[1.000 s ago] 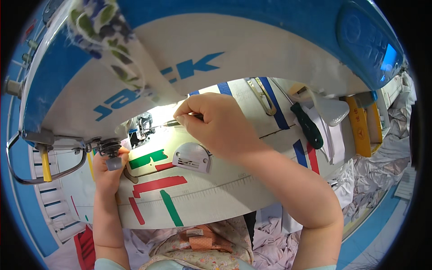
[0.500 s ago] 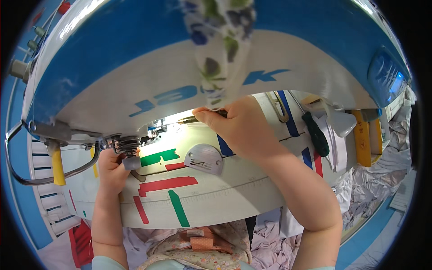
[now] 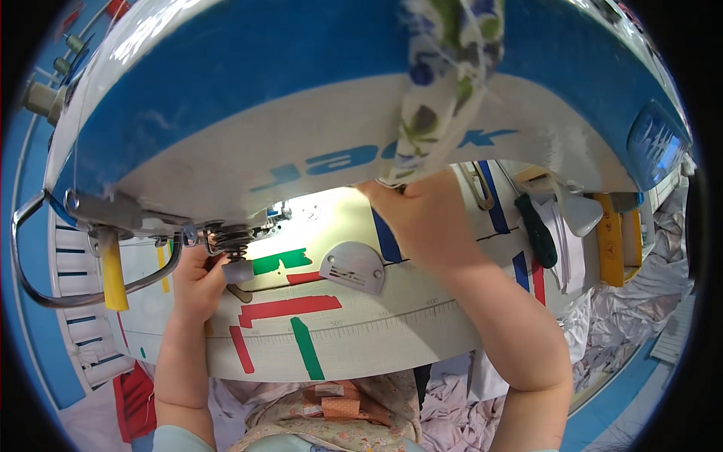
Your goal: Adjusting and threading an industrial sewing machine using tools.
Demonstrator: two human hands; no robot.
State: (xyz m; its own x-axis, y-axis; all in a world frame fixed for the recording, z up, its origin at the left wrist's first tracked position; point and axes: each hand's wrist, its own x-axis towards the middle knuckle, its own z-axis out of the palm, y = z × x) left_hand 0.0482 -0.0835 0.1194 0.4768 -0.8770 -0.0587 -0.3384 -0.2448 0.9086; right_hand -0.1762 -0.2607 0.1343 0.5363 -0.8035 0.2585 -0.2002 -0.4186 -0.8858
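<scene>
A blue-and-white sewing machine (image 3: 301, 83) fills the upper view. Under its arm my right hand (image 3: 425, 218) is closed around a dark-handled tool (image 3: 400, 187); only a small bit of that handle shows, and its tip is hidden. My left hand (image 3: 199, 282) is at the needle end, behind the tension spring (image 3: 228, 241), with fingers curled; what they hold is hidden. Between my hands lies a half-round metal needle plate (image 3: 354, 267) with slots, loose on the machine bed (image 3: 376, 324). A flower-patterned cloth strip (image 3: 452, 83) hangs in front of the arm.
A green-handled screwdriver (image 3: 536, 230) lies at the right, beside white papers (image 3: 568, 252) and a yellow box (image 3: 610, 241). Red, green and blue tape marks the bed. A curved metal rod (image 3: 34, 279) juts out at left. Crumpled cloth (image 3: 629, 328) is at right.
My right hand has drawn slightly right, and the brass-coloured end of its tool has gone from sight. The machine, needle plate and cloth strip appear shifted right. My left hand remains at the needle end.
</scene>
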